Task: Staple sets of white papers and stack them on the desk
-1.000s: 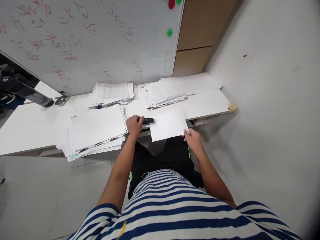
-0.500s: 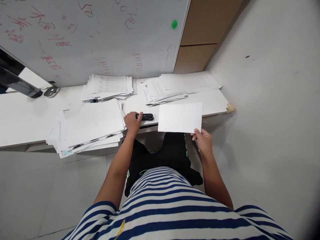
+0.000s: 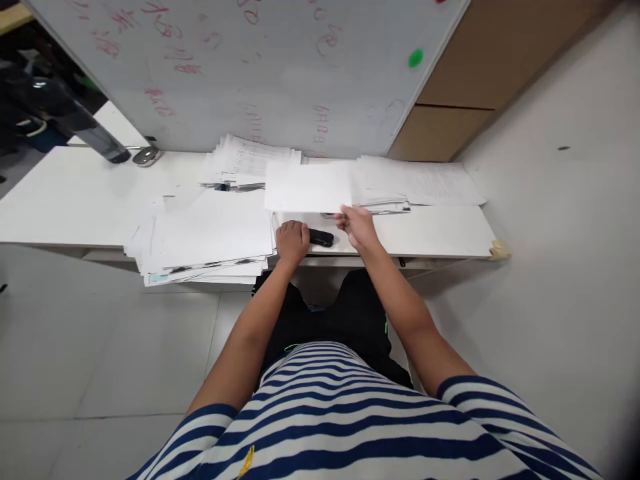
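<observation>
I see the right hand point(image 3: 357, 225) pinching the sheet point(image 3: 307, 187) by its near right corner above the desk point(image 3: 435, 232), while the left hand point(image 3: 293, 241) is clasped on the stapler point(image 3: 323, 238), just beside the pile point(image 3: 215, 230).

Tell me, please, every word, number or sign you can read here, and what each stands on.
"6月12日": red handwriting on the whiteboard.
"6月11日": probably, faint, left of that, same board.
"50": apparently, at the board's top, near the picture's edge.
"@": a similar sign, further right.
Other red handwriting, board's left: too blurred.
Print on the back stack of papers and the right-hand sheet: too small.
Held sheet, black object: none readable.
</observation>
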The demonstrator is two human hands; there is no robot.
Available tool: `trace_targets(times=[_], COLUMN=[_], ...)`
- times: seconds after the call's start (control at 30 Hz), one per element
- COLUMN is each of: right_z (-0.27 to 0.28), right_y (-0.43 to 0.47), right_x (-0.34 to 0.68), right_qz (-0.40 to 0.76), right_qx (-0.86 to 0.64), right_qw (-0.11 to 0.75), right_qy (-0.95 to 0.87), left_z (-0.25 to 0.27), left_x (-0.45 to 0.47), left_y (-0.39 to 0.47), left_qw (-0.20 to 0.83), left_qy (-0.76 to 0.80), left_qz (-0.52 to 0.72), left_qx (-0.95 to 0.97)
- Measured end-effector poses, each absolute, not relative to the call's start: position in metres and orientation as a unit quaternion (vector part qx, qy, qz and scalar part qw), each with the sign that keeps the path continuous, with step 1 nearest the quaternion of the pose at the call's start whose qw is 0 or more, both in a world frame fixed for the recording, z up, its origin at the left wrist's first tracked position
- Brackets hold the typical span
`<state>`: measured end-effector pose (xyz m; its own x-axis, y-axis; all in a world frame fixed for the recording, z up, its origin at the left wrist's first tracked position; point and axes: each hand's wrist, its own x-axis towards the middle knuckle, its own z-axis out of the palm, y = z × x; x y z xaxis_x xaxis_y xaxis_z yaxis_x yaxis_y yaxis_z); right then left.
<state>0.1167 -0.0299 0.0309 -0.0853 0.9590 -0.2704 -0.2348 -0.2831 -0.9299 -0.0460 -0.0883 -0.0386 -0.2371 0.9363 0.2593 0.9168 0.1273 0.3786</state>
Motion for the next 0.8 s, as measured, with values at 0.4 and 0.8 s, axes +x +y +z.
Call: trace_targets(times=[0.4,0.8], right_z=[0.002,-0.024], right_y=[0.109,0.1], right_x=[-0.049,0.144], right_qz=[0.664,0.086], right_qx=[-0.468,-0.647], right_qw=[0.342,0.319], right_qy=[-0.473,-0.687], left_z=[-0.042,-0.046], left_x=[-0.043,-0.044], left_y=[-0.086,-0.084], left_qw=[0.009,-0.005], left_qy=[0.751,0.751], left_qz=[0.216,0.233], left_qx=[0.624,0.617])
